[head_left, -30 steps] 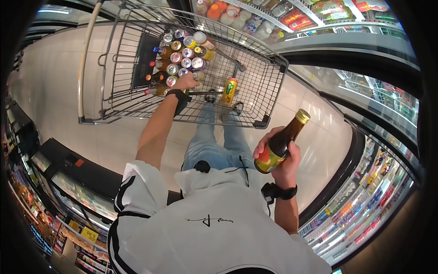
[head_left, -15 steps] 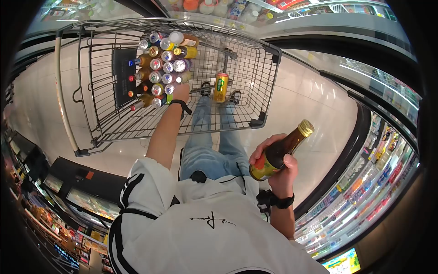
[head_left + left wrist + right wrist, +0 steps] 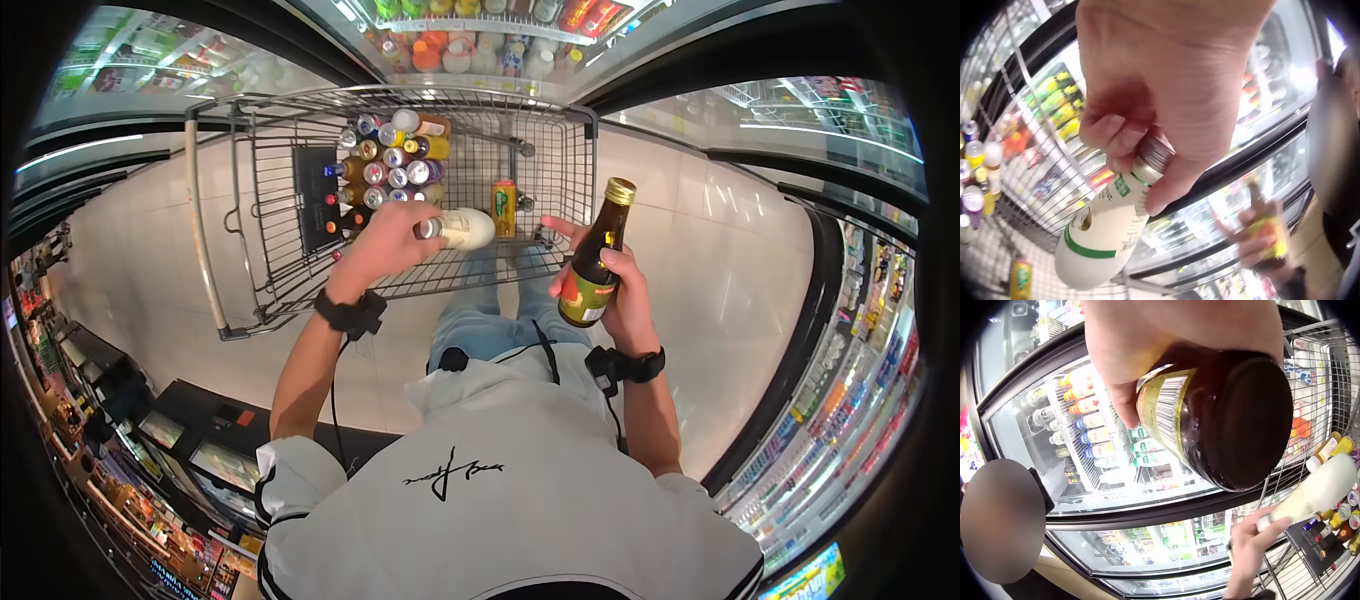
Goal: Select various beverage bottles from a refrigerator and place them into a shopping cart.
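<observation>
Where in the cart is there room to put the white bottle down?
Bare wire floor shows between the bunch of bottles and cans and the lone yellow can, and again between that can and the cart's right wall. It is crowded by the black panel, where the drinks stand packed together. The left hand holds the white bottle.

Cart (image 3: 400,95) stands on the floor (image 3: 720,260) directly ahead of the person. In it, packed drinks (image 3: 385,165) occupy the far left part; one can (image 3: 504,208) stands apart to their right. Left hand (image 3: 385,245) holds a plastic bottle (image 3: 465,228) sideways above the cart's near side. Right hand (image 3: 625,300) holds a glass bottle (image 3: 590,270) upright, just right of it. Coolers (image 3: 470,30) stand behind the cart.
</observation>
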`<state>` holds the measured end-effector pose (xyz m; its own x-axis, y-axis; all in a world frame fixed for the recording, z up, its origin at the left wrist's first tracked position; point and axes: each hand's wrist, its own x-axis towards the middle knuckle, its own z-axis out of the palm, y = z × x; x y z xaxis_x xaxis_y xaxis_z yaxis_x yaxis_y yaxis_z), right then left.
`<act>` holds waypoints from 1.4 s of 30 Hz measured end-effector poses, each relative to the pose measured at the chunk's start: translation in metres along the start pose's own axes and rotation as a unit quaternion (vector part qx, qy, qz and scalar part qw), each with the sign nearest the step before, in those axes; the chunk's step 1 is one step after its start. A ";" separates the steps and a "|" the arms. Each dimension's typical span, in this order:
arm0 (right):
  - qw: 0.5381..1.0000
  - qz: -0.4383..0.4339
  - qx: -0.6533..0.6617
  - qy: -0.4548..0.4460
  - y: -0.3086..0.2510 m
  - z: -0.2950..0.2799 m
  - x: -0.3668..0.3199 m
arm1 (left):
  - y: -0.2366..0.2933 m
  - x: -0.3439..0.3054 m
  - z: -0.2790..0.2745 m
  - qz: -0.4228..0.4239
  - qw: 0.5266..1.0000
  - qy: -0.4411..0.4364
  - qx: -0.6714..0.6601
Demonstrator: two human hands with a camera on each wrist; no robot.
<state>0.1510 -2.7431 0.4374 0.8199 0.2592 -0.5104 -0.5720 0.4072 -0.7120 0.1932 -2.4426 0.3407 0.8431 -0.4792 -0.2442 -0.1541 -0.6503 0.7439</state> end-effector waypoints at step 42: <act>0.937 0.011 0.073 -0.342 -0.045 0.053 -0.117 | 0.236 -0.027 -0.130 0.398 0.689 0.070 -0.601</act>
<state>0.0816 -2.7457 0.5544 0.6596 0.7491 -0.0610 -0.6212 0.4977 -0.6054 0.2011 -2.5065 0.6033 0.7920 -0.2859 0.5394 -0.1287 0.7855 0.6053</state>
